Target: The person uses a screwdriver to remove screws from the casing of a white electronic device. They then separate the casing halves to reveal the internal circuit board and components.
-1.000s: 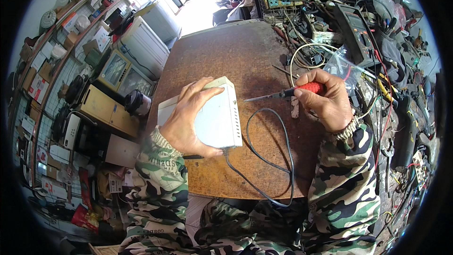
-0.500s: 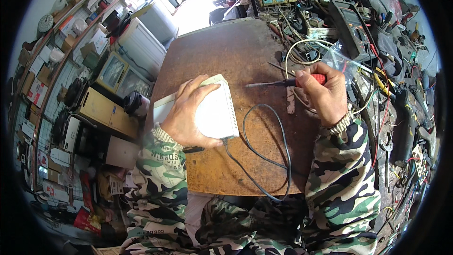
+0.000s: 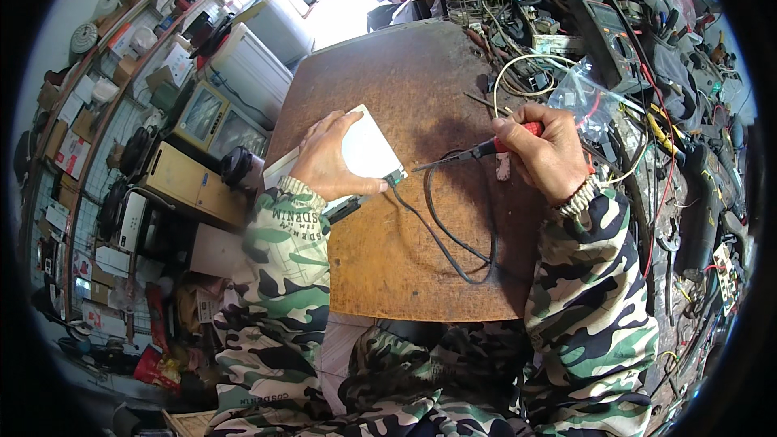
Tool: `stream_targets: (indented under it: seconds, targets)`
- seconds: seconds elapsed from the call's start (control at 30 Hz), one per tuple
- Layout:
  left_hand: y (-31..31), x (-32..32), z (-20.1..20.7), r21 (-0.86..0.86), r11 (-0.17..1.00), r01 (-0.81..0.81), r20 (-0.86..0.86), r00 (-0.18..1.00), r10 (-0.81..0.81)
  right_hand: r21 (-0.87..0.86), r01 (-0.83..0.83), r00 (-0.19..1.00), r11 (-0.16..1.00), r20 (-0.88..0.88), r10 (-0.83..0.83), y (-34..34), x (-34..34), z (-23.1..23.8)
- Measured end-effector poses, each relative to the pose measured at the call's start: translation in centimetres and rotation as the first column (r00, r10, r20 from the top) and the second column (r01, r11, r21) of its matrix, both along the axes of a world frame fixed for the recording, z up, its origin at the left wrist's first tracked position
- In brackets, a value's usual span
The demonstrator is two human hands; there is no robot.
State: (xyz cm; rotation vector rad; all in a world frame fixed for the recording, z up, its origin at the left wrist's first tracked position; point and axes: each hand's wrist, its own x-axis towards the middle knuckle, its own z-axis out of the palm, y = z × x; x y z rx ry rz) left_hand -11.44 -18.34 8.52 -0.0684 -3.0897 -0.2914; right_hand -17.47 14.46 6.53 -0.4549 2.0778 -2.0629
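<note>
A white, flat, box-shaped device (image 3: 374, 146) is tilted up off the wooden table, with my left hand (image 3: 328, 160) spread over its top and gripping its edge. From its near right corner, beside my left thumb, a dark cable (image 3: 441, 241) runs out and loops over the tabletop. My right hand (image 3: 550, 150) is closed round the red and black handle of a screwdriver (image 3: 476, 151). The shaft points left, its tip close to the corner where the cable enters; whether they touch I cannot tell. The device's underside is mostly hidden.
The brown wooden table (image 3: 405, 283) lies before me. Along its right side are heaped cables, tools and a multimeter (image 3: 605, 40), with a pale coiled wire (image 3: 503, 81) at the edge. Shelves (image 3: 133, 53) and cabinets (image 3: 198, 186) line the left.
The device has tipped, turning its cable corner upward and toward the right. My right hand has lowered the screwdriver's tip toward that corner. The cable loop has shifted and drawn in.
</note>
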Motion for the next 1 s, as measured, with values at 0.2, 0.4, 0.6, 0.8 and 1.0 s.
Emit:
stream_targets:
  seconds: [0.2, 0.4, 0.6, 0.8, 1.0]
  targets:
    - [2.8, -1.4, 2.0, -0.268, 0.935, -0.232, 0.174, 0.943, 0.284, 0.026, 0.028, 1.0, 0.999, -0.009, -0.027, -1.0, -0.1, -0.9]
    - [2.6, -3.0, 3.1, -0.317, 0.915, -0.25, 0.262, 0.904, 0.338, -0.023, 0.103, 0.994, 0.994, 0.049, -0.102, -0.8, -0.3, -1.3]
    - [-0.2, -2.1, 0.5, -0.212, 0.973, -0.093, 0.217, 0.966, 0.139, 0.074, 0.12, 0.992, 0.99, 0.018, -0.121, -1.5, -0.5, -2.3]
    - [1.3, -2.0, 0.8, -0.187, 0.977, -0.099, 0.199, 0.97, 0.136, 0.093, 0.154, 0.988, 0.984, 0.016, -0.156, -1.7, -0.1, -2.1]
    - [1.7, -2.3, 1.4, -0.188, 0.967, -0.17, 0.217, 0.953, 0.21, 0.066, 0.14, 0.99, 0.988, 0.013, -0.141, -2.3, 0.1, -2.3]
